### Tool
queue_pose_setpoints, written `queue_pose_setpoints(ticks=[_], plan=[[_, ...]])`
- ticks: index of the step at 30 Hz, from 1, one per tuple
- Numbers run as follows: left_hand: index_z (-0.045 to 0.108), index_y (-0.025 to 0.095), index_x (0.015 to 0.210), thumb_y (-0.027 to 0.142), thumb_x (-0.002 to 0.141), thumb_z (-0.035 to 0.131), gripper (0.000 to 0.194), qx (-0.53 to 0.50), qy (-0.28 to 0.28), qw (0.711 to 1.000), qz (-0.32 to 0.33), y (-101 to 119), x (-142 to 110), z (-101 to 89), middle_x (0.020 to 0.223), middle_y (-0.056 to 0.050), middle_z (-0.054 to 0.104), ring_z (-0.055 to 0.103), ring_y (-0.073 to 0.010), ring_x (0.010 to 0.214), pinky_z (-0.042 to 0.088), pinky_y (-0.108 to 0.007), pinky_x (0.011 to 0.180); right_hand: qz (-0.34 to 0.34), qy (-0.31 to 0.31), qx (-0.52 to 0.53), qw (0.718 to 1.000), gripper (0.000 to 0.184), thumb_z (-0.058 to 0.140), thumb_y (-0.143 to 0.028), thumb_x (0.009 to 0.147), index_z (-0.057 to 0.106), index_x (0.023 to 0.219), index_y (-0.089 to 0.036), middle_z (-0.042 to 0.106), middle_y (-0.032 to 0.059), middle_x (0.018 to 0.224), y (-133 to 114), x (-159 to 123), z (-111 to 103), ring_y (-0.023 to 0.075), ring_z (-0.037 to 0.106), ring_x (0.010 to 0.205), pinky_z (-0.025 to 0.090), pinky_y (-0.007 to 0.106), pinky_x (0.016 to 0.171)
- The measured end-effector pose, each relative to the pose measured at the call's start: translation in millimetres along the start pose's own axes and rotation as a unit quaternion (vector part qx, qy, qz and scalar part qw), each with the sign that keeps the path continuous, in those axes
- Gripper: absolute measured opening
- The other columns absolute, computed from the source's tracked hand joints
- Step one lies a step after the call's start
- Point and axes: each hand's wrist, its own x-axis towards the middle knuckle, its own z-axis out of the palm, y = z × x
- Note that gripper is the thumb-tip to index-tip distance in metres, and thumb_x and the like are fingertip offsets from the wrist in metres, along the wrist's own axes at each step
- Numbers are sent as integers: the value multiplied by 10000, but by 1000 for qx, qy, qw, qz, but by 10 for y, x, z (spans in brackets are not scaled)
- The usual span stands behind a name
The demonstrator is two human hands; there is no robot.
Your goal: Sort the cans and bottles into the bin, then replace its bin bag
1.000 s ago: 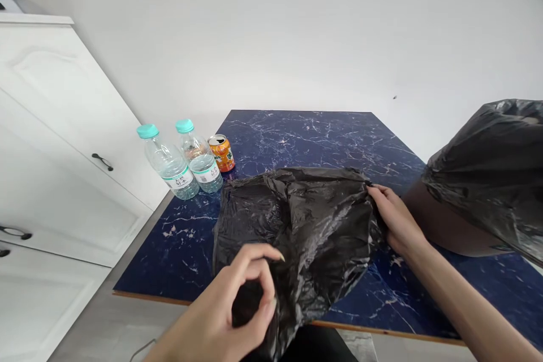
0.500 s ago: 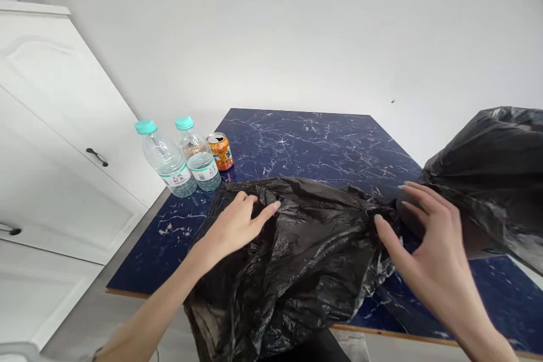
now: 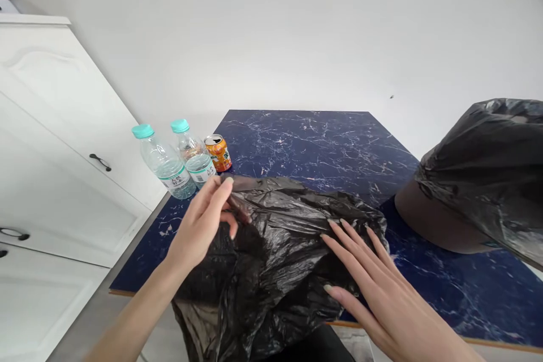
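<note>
A crumpled black plastic bag lies over the front of the dark blue marbled table, its lower part hanging past the near edge. My left hand pinches the bag's upper left edge between thumb and fingers. Flat on the bag's right side rests my right hand, its fingers spread. Just beyond my left hand stand two clear water bottles with turquoise caps, the left bottle and the right bottle. An orange drink can with an opened top is beside them.
On the right of the table is a brown bin with a black bag liner draped over it. A white cabinet with dark handles stands at the left. Behind the table rises a pale wall.
My left hand has moved up and left along the bag's edge. My right hand has come away from the bin side, left and down, and now lies on the bag.
</note>
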Motion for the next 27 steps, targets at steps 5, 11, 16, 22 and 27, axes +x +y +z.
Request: queue_pose_setpoints(ticks=[5,11,16,22,27], plan=[[424,269,917,511,1096,469,304,308,105,943,73,-13,36,-220,570,94,389,434,-140,488,328,-270,536,-16,-1,-19,1000,837,514,-495,1099,77,1768,-249,384,122,1714,5,-52,29,381,528,1496,579,647,1108],[468,272,847,455,1001,451,239,517,-37,854,-52,-183,80,-447,686,-8,643,623,-242,597,326,-324,607,-24,4,-39,999,583,520,-495,1101,509,1616,-223,553,85,1608,52,-99,47,298,714,1309,700,423,922],[514,273,831,509,966,457,278,587,-39,804,-79,-168,-28,-492,782,-51,743,703,-309,724,341,-336,621,19,44,-19,999,400,450,-436,1125,679,1397,-252,739,49,1411,25,-78,-82,293,795,1141,690,453,855],[549,268,1130,690,989,501,448,382,-21,922,-54,12,-17,-353,779,-6,750,684,-243,707,459,-326,678,46,91,38,994,405,555,-330,1083,591,1483,-287,716,64,1447,-12,14,-152,315,693,1332,624,483,1002],[337,268,1528,692,975,590,742,219,-28,973,-62,-73,-93,-274,1092,-57,780,730,-244,1022,546,-371,922,2,90,22,996,413,539,-297,1089,615,1489,-227,676,74,1507,-19,61,-105,321,580,1473,580,520,1156]])
